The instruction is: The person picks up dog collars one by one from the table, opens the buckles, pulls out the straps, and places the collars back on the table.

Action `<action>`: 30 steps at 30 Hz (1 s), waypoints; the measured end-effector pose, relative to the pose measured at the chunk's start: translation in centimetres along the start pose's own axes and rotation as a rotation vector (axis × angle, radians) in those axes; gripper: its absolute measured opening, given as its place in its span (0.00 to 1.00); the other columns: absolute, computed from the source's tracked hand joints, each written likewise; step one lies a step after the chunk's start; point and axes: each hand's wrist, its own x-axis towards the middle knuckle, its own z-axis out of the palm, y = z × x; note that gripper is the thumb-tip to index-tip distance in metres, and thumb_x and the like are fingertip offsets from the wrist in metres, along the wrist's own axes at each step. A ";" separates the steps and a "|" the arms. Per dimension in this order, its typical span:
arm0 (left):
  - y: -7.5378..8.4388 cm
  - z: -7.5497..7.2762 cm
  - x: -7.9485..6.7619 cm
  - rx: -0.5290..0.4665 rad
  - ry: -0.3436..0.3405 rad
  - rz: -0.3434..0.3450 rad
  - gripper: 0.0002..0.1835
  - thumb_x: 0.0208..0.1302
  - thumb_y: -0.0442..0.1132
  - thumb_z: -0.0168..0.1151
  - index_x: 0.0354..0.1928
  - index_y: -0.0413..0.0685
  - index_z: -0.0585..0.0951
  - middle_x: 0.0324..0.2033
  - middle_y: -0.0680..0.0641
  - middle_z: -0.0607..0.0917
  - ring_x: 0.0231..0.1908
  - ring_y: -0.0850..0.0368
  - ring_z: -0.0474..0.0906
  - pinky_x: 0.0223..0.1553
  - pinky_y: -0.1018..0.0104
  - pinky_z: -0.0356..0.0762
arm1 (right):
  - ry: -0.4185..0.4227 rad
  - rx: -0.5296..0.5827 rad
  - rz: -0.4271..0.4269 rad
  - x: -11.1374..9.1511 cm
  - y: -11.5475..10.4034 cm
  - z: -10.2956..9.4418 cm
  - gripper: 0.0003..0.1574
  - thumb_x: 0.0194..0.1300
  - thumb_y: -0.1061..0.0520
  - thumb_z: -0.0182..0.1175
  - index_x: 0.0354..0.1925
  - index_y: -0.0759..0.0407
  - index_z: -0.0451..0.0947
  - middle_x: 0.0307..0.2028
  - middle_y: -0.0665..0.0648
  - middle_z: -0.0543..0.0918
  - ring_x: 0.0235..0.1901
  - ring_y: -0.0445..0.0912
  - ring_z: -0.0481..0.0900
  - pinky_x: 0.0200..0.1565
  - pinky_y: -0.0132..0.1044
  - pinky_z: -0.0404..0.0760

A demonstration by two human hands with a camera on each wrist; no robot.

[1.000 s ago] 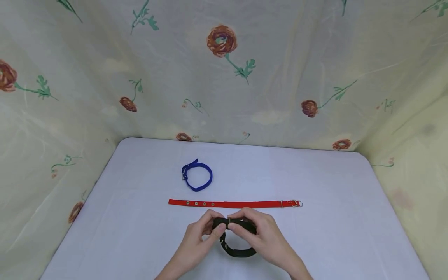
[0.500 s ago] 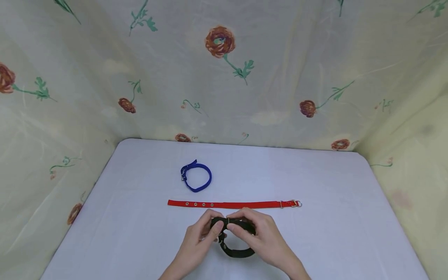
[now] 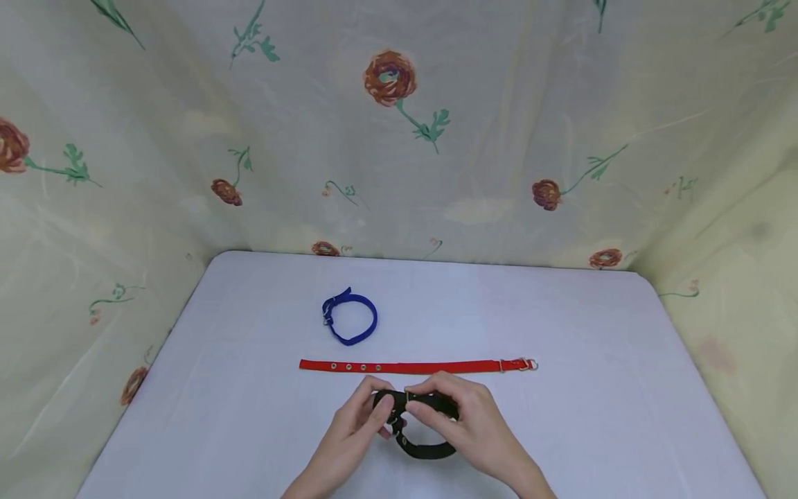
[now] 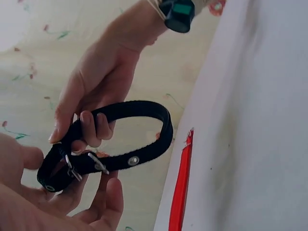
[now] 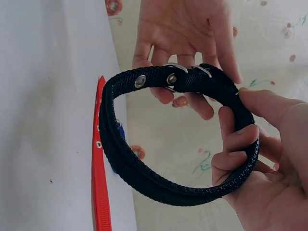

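Note:
A black collar [image 3: 430, 452] with metal eyelets and a buckle [image 5: 178, 68] is looped into a ring between both hands, raised off the table. My left hand [image 3: 349, 431] pinches it beside the buckle, thumb in front and fingers behind. The right hand [image 3: 476, 421] grips the band on the other side, with several fingers curled through the loop and the thumb along its outer edge. In the right wrist view the strap folds back on itself near the right thumb [image 5: 264, 101]. Part of the band is hidden by the fingers in the head view.
Beyond the hands a red collar [image 3: 436, 367] lies straight across the white table [image 3: 592, 388], buckle end to the right. Farther back is a blue collar [image 3: 373, 315], fastened into a ring. Flowered cloth [image 3: 474, 138] hangs behind and at both sides.
My left thumb and fingers have slid slightly left along the black collar, showing more of the strap between the thumbs. The right hand keeps its hold. The red and blue collars lie as before.

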 end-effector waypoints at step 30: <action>0.7 1.0 -0.2 0.089 0.142 0.107 0.14 0.85 0.52 0.53 0.59 0.53 0.75 0.52 0.40 0.91 0.43 0.63 0.87 0.44 0.67 0.86 | 0.011 0.037 0.037 -0.2 -0.8 -0.1 0.10 0.73 0.48 0.72 0.50 0.46 0.85 0.41 0.45 0.91 0.36 0.34 0.85 0.42 0.31 0.88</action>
